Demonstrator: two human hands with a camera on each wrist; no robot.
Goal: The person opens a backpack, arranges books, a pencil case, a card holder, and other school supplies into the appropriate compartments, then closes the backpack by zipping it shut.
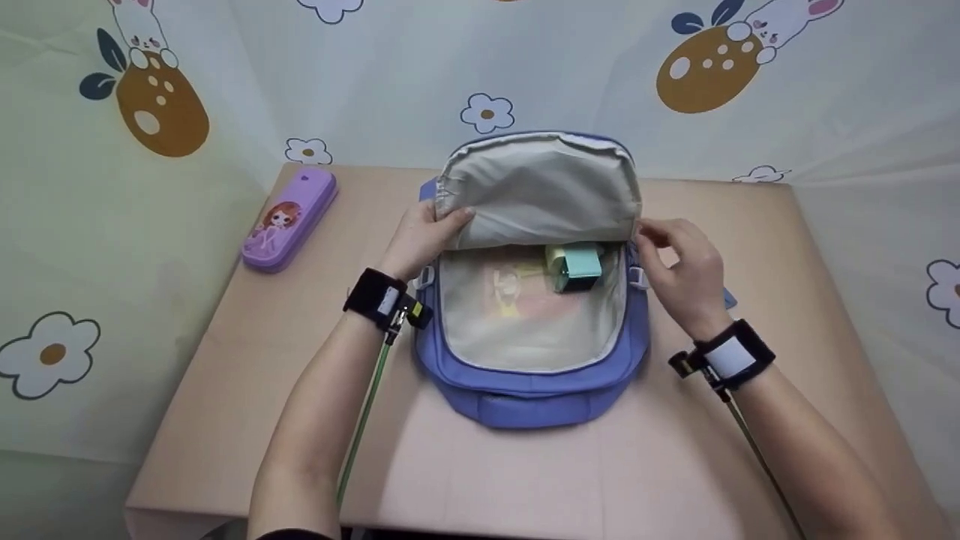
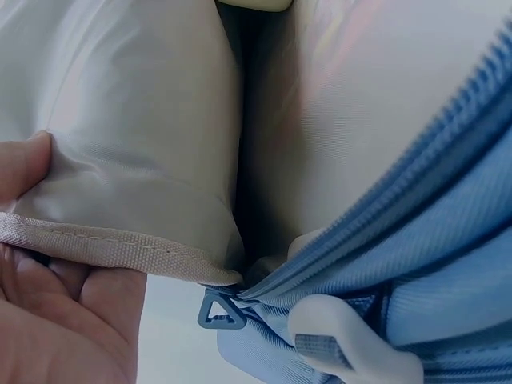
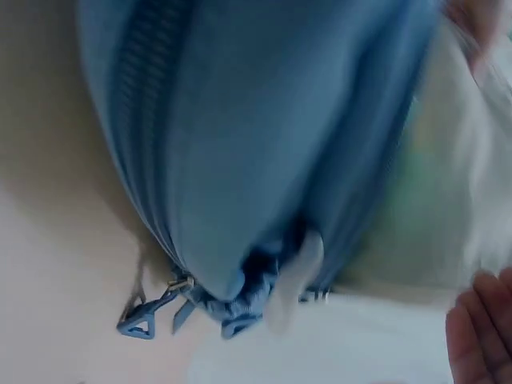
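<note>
A blue backpack (image 1: pixel 525 401) lies on the table with its front unzipped and its pale-lined flap (image 1: pixel 544 184) folded up. My left hand (image 1: pixel 424 244) grips the flap's left edge; in the left wrist view the thumb (image 2: pixel 28 164) is on the lining and the fingers (image 2: pixel 104 320) behind it. At the flap's right edge, my right hand (image 1: pixel 686 274) pinches with thumb and forefinger; the right wrist view is blurred and shows only some fingertips (image 3: pixel 480 336). Inside the backpack sits a teal box (image 1: pixel 582 262) beside something pale yellow. A pink and yellow print shows faintly lower down.
A purple pencil case (image 1: pixel 289 221) with a cartoon girl lies at the table's (image 1: pixel 247 360) back left. Part of a small blue thing (image 1: pixel 730 299) shows behind my right hand. Patterned cloth surrounds the table. A zipper pull (image 2: pixel 220 312) hangs by the flap's corner.
</note>
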